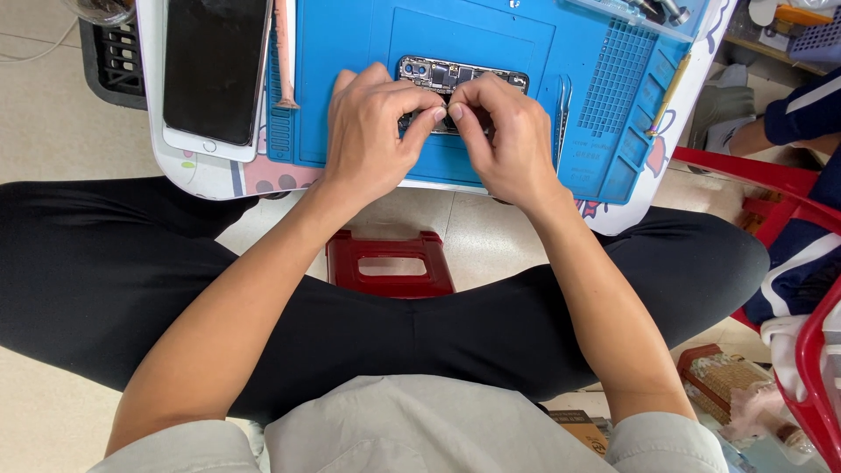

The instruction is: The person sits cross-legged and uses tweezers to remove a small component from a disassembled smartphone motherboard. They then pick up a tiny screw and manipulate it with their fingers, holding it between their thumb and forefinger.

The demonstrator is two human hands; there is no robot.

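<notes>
Fingertips pinched over opened phone (462, 77), blue mat (491, 35)

Tweezers (561, 114) flank right; detached screen (215, 70) blocks left.

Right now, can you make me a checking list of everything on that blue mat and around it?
Surface: blue work mat on a small white table.
Job's things: opened phone, insides showing, under both hands.
Clutter: dark phone screen lying flat on the left; tweezers on the right; yellow stick tool.
Grippers: left hand and right hand, fingertips pinched together over the phone; what they pinch is too small to tell.
Cables: nothing seen.
Surroundings: red stool, tiled floor, another person's sleeve at right.
</notes>
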